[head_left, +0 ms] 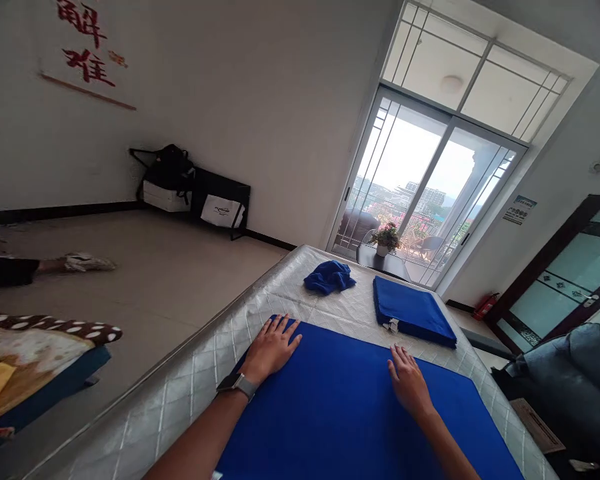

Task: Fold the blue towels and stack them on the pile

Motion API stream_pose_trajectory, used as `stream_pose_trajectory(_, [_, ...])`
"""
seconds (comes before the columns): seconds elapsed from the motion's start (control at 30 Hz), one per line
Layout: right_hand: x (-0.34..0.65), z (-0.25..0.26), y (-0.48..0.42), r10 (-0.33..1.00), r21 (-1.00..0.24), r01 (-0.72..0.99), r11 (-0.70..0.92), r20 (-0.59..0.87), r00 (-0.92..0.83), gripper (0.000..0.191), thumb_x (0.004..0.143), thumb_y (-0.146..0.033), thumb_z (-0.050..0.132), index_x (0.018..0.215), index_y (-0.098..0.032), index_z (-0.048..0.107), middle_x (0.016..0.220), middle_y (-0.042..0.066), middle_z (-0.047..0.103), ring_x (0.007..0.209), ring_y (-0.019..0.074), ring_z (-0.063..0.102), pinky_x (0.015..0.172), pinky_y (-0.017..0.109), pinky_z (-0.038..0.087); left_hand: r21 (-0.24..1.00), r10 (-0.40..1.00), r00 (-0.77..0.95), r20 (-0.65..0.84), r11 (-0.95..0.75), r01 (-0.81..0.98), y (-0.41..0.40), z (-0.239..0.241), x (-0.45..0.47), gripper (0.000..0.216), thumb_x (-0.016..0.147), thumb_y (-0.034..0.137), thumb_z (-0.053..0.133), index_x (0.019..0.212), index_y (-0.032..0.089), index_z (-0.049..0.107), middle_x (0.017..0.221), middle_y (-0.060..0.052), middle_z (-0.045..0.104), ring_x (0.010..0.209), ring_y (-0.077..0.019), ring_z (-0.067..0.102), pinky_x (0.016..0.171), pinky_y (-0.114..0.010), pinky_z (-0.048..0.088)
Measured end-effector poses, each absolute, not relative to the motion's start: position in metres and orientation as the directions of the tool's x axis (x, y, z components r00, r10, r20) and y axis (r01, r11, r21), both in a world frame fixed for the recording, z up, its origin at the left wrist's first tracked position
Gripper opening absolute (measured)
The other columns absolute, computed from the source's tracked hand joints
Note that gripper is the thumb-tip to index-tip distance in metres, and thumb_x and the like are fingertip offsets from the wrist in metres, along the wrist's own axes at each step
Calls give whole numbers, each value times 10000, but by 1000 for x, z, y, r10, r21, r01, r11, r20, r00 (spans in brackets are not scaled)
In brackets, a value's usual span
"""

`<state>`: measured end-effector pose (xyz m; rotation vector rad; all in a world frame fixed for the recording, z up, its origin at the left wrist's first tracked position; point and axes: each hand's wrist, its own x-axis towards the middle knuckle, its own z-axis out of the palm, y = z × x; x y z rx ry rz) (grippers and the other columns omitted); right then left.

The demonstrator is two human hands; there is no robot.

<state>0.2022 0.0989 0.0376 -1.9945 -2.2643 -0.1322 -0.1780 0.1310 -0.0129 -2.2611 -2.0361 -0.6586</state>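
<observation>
A blue cloth (340,400) lies spread flat across the near part of a table with a silver quilted cover (195,373). My left hand (271,348) rests flat on its far left corner, fingers stretched out, a watch on the wrist. Farther right, my right hand (408,381) lies on the same cloth near its far edge, fingers extended and holding nothing. Beyond the right hand sits a neat stack of folded blue cloths (414,310) with a white tag at its corner. A crumpled blue cloth (329,277) lies to the left of the stack.
A dark sofa (575,380) stands close to the table's right side. At left, another person's leg and shoe (87,262) show above a patterned cover (35,353). Past the table's far end are a potted plant (385,238) and glass sliding doors (430,180).
</observation>
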Motion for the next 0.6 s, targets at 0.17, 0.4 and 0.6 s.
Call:
stream_pose_trajectory(0.17, [73,45,96,855,-227,825,518,100,-509,586,1019,-468,274,1543,-213,333,1605,29,293,1494,213,217,1227,444,213,237,935,57,349,-147,960,133,-16,-179,548,962,491,408,1450,256,491,1544,-92,454,1444,-312,370,1194,-513,252])
stream_pose_trajectory(0.4, [30,29,117,820,-281,778,563,67,-569,648,1023,-509,255,1564,-153,256,1625,65,230,1510,213,145,1240,443,141,205,939,71,336,-147,968,134,-17,-179,554,963,494,410,1462,263,475,1554,-101,438,1445,-313,365,1191,-511,267])
stream_pose_trajectory(0.6, [39,26,118,828,-306,777,551,81,-555,661,1022,-539,221,1568,-167,244,1631,56,209,1511,212,143,1241,440,130,164,939,102,327,-163,973,141,-28,-184,559,967,478,388,1478,259,447,1555,-107,436,1456,-317,343,1186,-541,261])
